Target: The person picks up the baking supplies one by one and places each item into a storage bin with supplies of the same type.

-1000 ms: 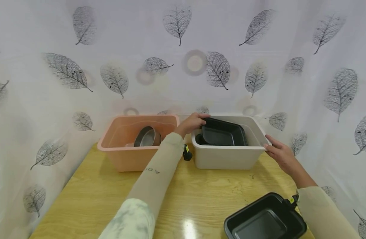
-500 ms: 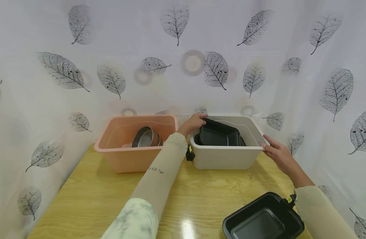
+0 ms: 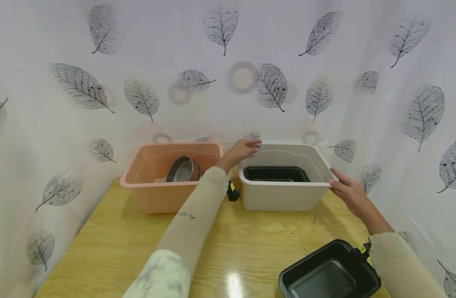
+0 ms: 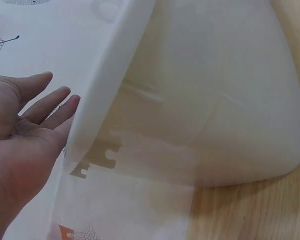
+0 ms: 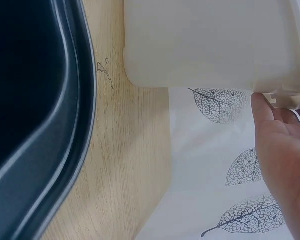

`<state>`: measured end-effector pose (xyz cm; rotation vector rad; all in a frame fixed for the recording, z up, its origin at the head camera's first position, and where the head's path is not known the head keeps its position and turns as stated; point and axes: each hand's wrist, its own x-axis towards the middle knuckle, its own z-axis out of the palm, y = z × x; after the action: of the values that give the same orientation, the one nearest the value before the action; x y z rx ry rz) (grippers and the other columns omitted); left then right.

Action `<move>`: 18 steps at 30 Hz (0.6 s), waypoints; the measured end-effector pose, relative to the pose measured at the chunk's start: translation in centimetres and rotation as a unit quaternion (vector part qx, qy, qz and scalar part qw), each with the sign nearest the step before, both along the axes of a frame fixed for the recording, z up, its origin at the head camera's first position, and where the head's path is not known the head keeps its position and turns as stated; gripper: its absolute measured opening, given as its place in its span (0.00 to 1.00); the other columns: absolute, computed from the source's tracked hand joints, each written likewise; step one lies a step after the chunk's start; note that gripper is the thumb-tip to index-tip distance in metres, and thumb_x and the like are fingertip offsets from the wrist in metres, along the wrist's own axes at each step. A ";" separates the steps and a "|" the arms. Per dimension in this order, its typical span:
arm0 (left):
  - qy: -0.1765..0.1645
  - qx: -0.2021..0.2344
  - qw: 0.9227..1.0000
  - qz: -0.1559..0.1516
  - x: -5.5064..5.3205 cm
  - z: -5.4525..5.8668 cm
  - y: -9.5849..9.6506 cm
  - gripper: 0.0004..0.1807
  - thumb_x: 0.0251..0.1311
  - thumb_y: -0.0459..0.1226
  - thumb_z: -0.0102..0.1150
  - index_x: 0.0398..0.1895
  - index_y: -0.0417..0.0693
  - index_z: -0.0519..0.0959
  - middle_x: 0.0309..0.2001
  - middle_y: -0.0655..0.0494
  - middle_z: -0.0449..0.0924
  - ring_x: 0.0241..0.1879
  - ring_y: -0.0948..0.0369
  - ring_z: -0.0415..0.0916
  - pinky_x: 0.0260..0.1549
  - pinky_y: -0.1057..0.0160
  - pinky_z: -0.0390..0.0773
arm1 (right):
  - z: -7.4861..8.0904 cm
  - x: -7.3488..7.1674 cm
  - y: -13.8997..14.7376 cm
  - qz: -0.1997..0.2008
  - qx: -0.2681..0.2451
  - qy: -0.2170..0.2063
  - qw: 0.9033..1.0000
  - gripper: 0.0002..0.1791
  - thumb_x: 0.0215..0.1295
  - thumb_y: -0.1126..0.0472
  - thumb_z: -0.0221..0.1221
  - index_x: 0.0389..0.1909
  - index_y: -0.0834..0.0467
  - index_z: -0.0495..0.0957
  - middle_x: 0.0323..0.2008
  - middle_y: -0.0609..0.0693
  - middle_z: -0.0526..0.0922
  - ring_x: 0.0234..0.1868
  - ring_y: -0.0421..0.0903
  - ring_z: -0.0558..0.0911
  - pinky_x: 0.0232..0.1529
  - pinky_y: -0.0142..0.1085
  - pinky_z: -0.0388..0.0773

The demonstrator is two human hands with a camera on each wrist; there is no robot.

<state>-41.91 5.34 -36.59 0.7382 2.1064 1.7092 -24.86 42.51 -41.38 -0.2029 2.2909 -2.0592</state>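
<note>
A white plastic bin (image 3: 278, 198) stands at the back of the table, with a black rectangular baking pan (image 3: 275, 174) lying low inside it. My left hand (image 3: 243, 152) is over the bin's left rim, its fingers loosely extended and holding nothing. In the left wrist view, that hand (image 4: 30, 125) is beside the bin's rim (image 4: 105, 85). At the opposite end, my right hand (image 3: 349, 194) grips the bin's right rim; the right wrist view shows this hand (image 5: 285, 150) with its thumb against the rim's underside. Its other fingertips are partly hidden.
A pink-orange bin (image 3: 164, 198) stands left of the white one, with a round metal cake pan (image 3: 184, 170) tilted inside it. Another black baking pan (image 3: 330, 273) lies at the front right, beneath the right forearm. A leaf-print curtain (image 3: 220, 103) hangs behind the bins.
The black baking pan that my left hand held tilted has gone down flat inside the white bin. The left hand has let go, fingers now loosened. My right hand stays at the rim.
</note>
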 end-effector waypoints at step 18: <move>0.003 0.051 0.996 -0.066 5.2 0.7 -2.0 0.25 0.74 0.37 0.54 0.73 0.50 0.70 0.68 0.52 0.74 0.68 0.53 0.72 0.64 0.58 0.75 | 0.2 0.1 0.1 -0.003 -0.002 -0.013 1.000 0.41 0.79 0.58 0.51 0.80 0.60 0.35 0.78 0.66 0.25 0.54 0.20 0.76 0.52 0.17 0.75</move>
<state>-36.70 3.36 -35.86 0.8937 1.9394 1.7540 -24.80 42.56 -41.14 -0.1690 2.2751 -2.0556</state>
